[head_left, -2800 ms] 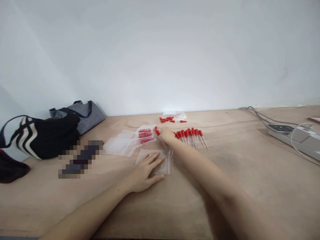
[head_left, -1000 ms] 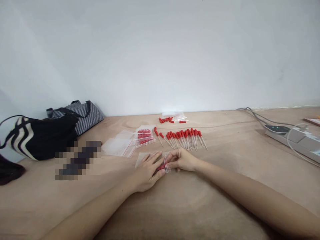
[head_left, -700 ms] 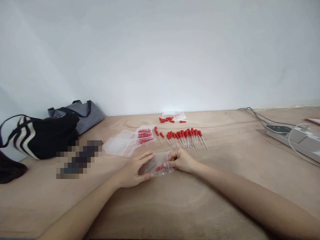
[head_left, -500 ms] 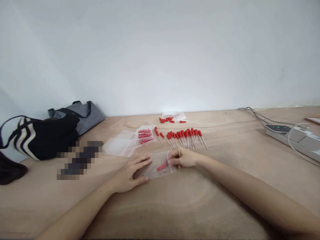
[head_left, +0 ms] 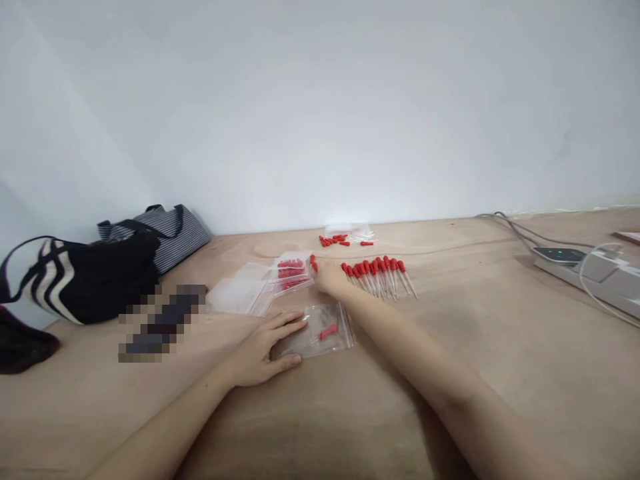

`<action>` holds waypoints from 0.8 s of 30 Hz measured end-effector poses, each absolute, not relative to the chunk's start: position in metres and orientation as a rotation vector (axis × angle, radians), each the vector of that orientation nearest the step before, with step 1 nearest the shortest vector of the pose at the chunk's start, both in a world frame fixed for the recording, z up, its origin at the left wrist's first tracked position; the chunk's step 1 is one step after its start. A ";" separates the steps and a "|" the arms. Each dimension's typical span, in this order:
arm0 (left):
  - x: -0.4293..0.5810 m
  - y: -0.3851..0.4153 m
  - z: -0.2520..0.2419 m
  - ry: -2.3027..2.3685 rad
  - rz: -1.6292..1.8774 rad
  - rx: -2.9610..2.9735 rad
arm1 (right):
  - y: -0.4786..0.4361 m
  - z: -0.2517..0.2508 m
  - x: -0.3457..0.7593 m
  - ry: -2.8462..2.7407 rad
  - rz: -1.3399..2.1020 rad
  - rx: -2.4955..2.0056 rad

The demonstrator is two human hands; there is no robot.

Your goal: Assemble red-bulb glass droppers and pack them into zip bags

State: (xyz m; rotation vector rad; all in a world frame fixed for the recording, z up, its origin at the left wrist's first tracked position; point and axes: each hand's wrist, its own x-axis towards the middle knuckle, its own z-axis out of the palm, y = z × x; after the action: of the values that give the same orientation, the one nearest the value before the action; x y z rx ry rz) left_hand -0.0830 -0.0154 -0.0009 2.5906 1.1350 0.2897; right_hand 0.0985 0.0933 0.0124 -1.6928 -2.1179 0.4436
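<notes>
My left hand (head_left: 265,350) lies with fingers spread on the left end of a clear zip bag (head_left: 300,343). Inside that bag is a red-capped dropper (head_left: 328,332). Beyond the bag, my right hand (head_left: 330,277) reaches to the left end of a row of red-capped droppers (head_left: 383,267); its fingers are largely hidden, and what they touch cannot be made out. Filled bags of red-capped pieces (head_left: 291,270) lie just left of it, beside flat clear bags (head_left: 240,293).
Loose red caps (head_left: 333,241) and a clear bag (head_left: 350,231) lie near the wall. A black bag (head_left: 110,273) and a striped bag (head_left: 183,237) stand at the left. A power strip (head_left: 590,280) with cables is at the right.
My right hand has left the zip bag's open end and moved up and left to the row of droppers. My left hand has stayed on the bag.
</notes>
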 end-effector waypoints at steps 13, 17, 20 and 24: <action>-0.077 -0.019 0.010 1.170 0.204 2.569 | 0.053 0.034 0.192 -1.787 1.085 -1.276; -0.073 -0.018 0.012 1.159 0.193 2.568 | 0.029 0.007 0.215 -1.324 1.128 -1.157; -0.068 -0.014 0.012 1.143 0.182 2.571 | 0.016 -0.010 0.216 -1.116 1.116 -1.133; -0.063 -0.012 0.012 1.112 0.196 2.583 | 0.008 -0.015 0.212 -1.029 1.199 -1.068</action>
State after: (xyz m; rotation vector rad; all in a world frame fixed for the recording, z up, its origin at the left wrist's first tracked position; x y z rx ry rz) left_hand -0.0632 -0.0117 0.0122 2.5833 1.1120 0.1958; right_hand 0.2118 0.0079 -0.0155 -1.0684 -1.0289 1.1985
